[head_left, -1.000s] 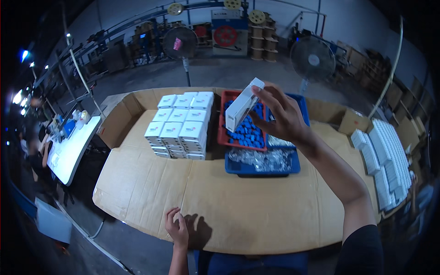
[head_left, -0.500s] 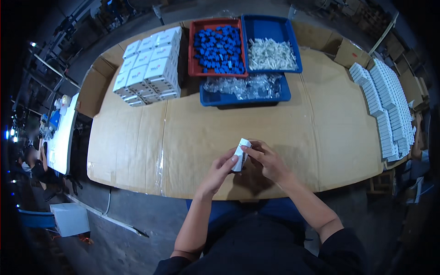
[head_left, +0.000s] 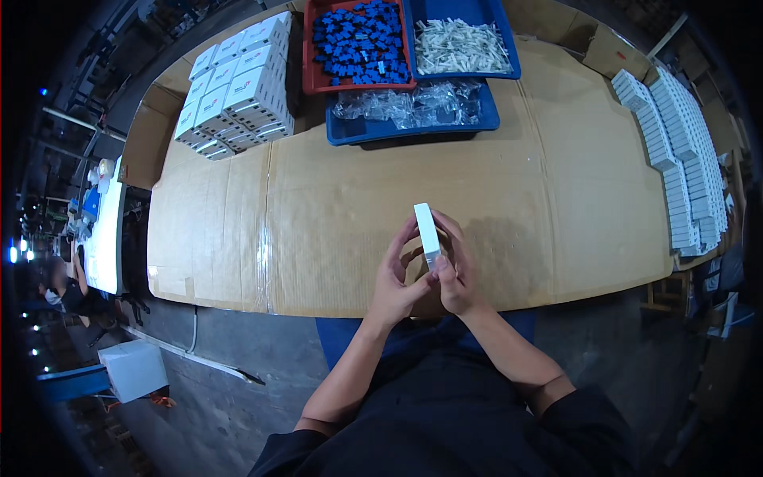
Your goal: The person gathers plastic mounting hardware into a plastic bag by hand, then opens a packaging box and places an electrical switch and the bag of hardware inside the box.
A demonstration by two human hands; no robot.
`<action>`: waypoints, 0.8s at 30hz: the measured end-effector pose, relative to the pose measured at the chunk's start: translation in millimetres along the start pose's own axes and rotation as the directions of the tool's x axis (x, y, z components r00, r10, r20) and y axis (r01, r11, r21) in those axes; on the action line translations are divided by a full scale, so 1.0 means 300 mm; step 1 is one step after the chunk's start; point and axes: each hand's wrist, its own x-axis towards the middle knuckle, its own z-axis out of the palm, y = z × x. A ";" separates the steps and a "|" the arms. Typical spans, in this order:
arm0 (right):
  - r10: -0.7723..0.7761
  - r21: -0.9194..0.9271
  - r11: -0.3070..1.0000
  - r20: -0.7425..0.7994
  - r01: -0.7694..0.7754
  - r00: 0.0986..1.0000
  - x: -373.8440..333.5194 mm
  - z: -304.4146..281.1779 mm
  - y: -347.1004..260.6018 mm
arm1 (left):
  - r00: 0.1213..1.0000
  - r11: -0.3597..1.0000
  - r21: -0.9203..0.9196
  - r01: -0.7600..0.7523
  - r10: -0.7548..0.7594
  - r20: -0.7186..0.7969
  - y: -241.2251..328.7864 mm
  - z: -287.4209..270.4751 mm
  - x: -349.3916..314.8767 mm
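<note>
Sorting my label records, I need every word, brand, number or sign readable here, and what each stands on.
None can be read reliably.
Stacked white boxes: dark lettering, red marks, too small and blurred.
Slim white box between left hand and right hand: nothing legible.

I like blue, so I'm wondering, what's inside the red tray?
Lots of small blue pieces lie in the red tray. They cover most of its bottom, so what's under them is hidden. Its far edge isn't shown.

Wht tbl (head_left: 105, 258) nr person (head_left: 78, 299), L
</note>
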 end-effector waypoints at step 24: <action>-0.248 -0.395 0.872 0.155 0.290 0.956 0.002 -0.067 0.039 | 0.796 0.753 -0.355 0.555 -0.604 -0.038 0.070 0.083 -0.004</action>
